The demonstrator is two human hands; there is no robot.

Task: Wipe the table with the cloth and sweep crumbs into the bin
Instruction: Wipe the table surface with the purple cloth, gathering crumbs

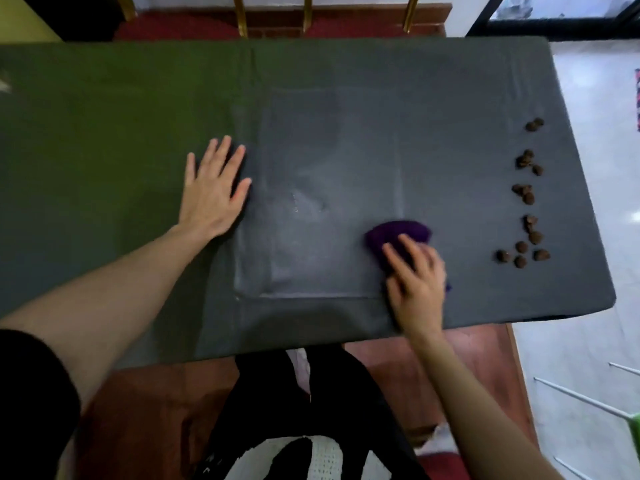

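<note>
A purple cloth (405, 232) lies bunched on the dark grey table cover (346, 98), near the front right. My right hand (414, 275) presses down on the cloth with its fingers spread over it; the hand is blurred. My left hand (213, 188) rests flat on the table at centre left, fingers straight and spread. Several brown crumbs (528, 192) lie in a loose column near the table's right edge, to the right of the cloth and apart from it. No bin shows in the frame.
Faint wipe streaks mark the middle of the table. A red carpet (485, 358) lies under the table, with pale floor (595, 133) to the right. White rods (581, 396) show at the lower right. Gold chair legs (239, 15) stand behind the far edge.
</note>
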